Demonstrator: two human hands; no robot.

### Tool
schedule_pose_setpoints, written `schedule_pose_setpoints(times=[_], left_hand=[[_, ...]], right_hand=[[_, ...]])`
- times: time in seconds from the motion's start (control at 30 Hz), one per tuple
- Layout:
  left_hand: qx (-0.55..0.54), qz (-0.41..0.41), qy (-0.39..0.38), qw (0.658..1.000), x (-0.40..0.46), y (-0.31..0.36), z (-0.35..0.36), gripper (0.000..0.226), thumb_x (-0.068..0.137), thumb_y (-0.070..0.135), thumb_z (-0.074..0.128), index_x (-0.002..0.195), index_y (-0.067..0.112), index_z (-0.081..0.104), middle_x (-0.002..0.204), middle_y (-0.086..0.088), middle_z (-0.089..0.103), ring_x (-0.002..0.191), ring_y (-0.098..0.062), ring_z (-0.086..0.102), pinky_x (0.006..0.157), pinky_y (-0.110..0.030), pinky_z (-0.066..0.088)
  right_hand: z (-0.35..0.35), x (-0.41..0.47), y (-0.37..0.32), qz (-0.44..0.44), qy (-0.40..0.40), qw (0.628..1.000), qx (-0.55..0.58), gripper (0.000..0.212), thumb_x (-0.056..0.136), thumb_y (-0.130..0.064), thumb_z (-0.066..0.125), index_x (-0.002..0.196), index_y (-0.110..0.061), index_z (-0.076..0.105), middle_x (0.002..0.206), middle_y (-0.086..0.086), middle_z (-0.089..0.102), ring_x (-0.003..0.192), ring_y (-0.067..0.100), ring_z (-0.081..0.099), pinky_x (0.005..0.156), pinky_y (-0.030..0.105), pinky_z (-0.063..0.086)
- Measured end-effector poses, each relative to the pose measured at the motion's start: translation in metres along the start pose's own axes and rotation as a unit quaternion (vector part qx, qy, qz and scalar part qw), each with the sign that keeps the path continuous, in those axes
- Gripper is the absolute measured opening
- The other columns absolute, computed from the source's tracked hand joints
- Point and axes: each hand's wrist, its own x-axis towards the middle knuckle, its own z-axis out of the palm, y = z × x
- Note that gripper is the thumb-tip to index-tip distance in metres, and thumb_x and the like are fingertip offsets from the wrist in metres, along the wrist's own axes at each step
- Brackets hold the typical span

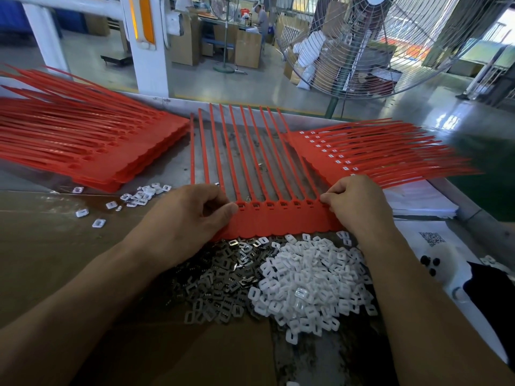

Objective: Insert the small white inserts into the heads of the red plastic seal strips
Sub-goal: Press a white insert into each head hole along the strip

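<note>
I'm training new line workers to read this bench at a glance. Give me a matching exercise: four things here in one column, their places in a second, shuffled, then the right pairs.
Things
1. white inserts pile
2. metal clips pile
3. stack of strips with empty heads
4. stack of strips with white inserts fitted

Places
A. far left of the bench
B. beside the right hand
C. below the left hand
D. near the right forearm

Pairs: 1-D, 2-C, 3-A, 4-B
</note>
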Motion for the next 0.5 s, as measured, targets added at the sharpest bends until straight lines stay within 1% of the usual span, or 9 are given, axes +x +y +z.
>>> schedule_pose_setpoints(times=[0.13,0.3,0.5], left_hand=[[0.004,0.001,-0.002,1.000,0.0005,-0.0011,0.0004,0.022,0.091,0.048,0.059,0.083,0.030,0.069,0.077,0.020,0.068,0.073,0.002,0.063,0.066,-0.026,0.050],[0.002,0.004,-0.004,1.000,0.0004,-0.0026,0.0008,0.022,0.090,0.050,0.058,0.084,0.032,0.069,0.079,0.023,0.068,0.074,0.003,0.063,0.067,-0.027,0.051],[0.010,0.007,-0.002,1.000,0.0015,-0.0039,0.0025,0.026,0.087,0.055,0.054,0.083,0.034,0.068,0.079,0.026,0.066,0.074,0.004,0.063,0.063,-0.024,0.048]], right_hand=[[0.0005,-0.0012,-0.0029,-0.003,0.009,1.000,-0.020,0.012,0.090,-0.033,0.075,0.082,-0.026,0.077,0.080,-0.005,0.071,0.084,0.021,0.067,0.077,0.039,0.054],[-0.0002,-0.0022,-0.0021,0.010,-0.002,1.000,0.016,0.011,0.089,-0.032,0.077,0.082,-0.023,0.077,0.077,-0.002,0.073,0.084,0.023,0.070,0.084,0.047,0.058],[-0.0005,-0.0024,-0.0011,0.017,-0.007,0.999,0.034,0.011,0.087,-0.032,0.079,0.081,-0.023,0.077,0.076,-0.002,0.073,0.084,0.023,0.070,0.084,0.048,0.058]])
